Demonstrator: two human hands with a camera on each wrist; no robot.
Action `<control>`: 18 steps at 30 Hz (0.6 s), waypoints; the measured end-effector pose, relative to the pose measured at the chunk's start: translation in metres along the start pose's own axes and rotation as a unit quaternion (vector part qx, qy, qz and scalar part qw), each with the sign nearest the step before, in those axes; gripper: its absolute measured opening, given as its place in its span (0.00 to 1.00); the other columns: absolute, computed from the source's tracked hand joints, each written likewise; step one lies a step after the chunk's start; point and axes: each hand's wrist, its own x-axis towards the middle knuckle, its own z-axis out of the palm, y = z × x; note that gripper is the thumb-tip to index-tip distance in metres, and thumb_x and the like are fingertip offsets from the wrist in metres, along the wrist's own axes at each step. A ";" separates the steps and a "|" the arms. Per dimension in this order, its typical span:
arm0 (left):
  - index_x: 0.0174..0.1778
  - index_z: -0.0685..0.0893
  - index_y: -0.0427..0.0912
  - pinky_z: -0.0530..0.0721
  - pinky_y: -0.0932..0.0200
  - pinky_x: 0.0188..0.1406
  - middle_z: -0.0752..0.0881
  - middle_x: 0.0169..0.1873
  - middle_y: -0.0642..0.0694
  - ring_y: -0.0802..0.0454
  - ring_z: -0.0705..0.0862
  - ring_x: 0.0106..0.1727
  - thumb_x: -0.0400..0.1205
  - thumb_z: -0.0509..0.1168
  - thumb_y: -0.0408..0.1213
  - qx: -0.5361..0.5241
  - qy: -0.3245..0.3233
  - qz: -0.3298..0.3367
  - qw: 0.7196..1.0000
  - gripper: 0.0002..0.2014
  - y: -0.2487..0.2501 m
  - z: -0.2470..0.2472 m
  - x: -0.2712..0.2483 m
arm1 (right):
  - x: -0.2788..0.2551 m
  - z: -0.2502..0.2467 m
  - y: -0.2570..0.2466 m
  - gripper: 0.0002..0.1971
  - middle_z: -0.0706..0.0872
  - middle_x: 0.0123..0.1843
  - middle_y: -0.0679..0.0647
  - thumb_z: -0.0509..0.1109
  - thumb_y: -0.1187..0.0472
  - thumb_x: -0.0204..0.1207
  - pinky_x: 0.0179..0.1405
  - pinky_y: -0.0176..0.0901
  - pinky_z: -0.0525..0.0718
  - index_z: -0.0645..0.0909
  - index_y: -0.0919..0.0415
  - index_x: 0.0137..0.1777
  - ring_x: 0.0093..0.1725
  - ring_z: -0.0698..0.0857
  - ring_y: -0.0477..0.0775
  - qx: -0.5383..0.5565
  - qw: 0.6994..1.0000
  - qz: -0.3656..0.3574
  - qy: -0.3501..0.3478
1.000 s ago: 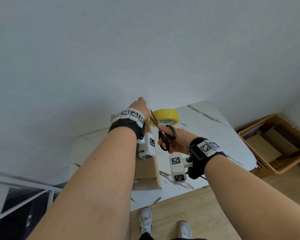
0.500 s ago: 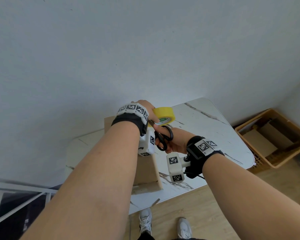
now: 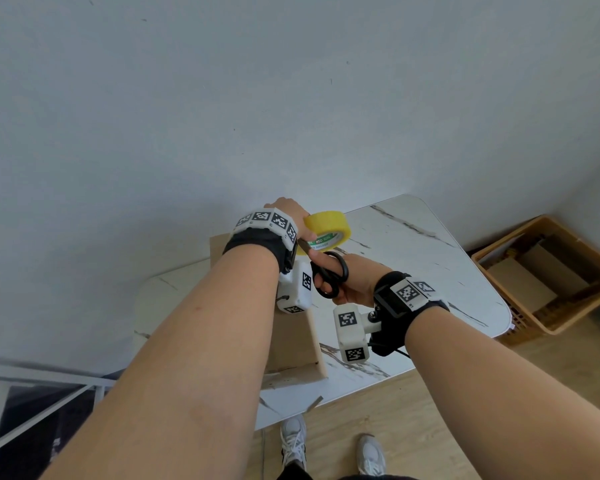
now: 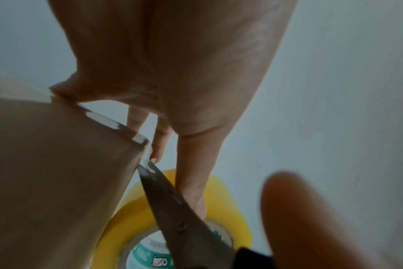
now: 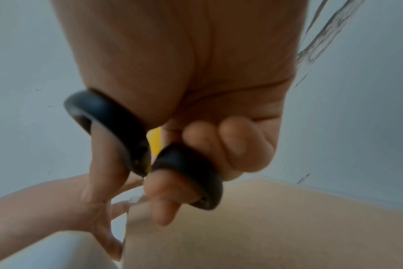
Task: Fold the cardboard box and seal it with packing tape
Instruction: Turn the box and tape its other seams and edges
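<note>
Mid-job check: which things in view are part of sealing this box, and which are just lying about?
In use:
cardboard box
roll of yellow tape, held by the left hand
scissors in the right hand

Lying about:
basket of cardboard pieces on the floor
cardboard scrap at the table edge

The left forearm hides most of the cardboard box point(image 3: 293, 344) in the head view.

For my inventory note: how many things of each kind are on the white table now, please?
Cardboard box: 1
Yellow tape roll: 1
Black-handled scissors, held in the right hand: 1
Total: 3
</note>
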 end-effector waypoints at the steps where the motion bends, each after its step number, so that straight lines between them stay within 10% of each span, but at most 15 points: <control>1: 0.66 0.84 0.46 0.80 0.50 0.66 0.85 0.64 0.45 0.45 0.83 0.64 0.76 0.72 0.51 0.001 0.005 0.000 1.000 0.24 0.000 0.000 -0.001 | -0.001 0.000 0.000 0.27 0.76 0.26 0.51 0.68 0.33 0.73 0.20 0.32 0.70 0.81 0.58 0.31 0.26 0.69 0.49 0.002 1.000 -0.001 0.003; 18: 0.73 0.77 0.39 0.76 0.48 0.71 0.79 0.71 0.41 0.42 0.79 0.70 0.81 0.68 0.46 0.026 -0.014 0.036 0.999 0.26 0.000 -0.001 0.000 | -0.007 -0.019 0.007 0.24 0.78 0.26 0.53 0.76 0.35 0.66 0.27 0.37 0.72 0.83 0.58 0.31 0.24 0.72 0.50 -0.135 0.989 0.031 0.057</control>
